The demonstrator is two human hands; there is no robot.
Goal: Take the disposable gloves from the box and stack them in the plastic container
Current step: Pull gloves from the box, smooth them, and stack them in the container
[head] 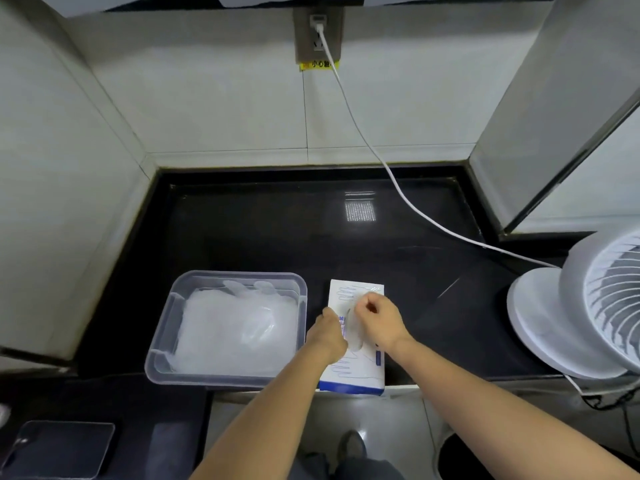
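**Black desk in a white-tiled alcove**

Glossy black desk (242,230) fills the recess I'm looking down into, closed in by pale tiled walls (221,109) at the back and on both sides. A ceiling light reflects as a small bright grid on its far right part. High on the back wall sits a socket (318,36) with a yellow label under it. A white cable (360,133) runs from its plug down across the desk to a white fan (588,306) standing at the right edge.

Near the front edge I see the clear container (162,327), with a loose pile of translucent gloves (235,327) inside. Just beside it on the right lies the white-and-blue box (356,372), flat, its near end at the desk's lip.

My view shows the left hand (327,332) curled over the box's left edge, gripping it. The right hand (379,320) is over the box's opening, fingers bent, pinching a thin clear glove (354,329) that is still partly in the box.

Below the desk, grey floor (381,420) and a dark shoe (351,445) show. At lower left lies a dark flat slab (59,448); I cannot tell what it is.
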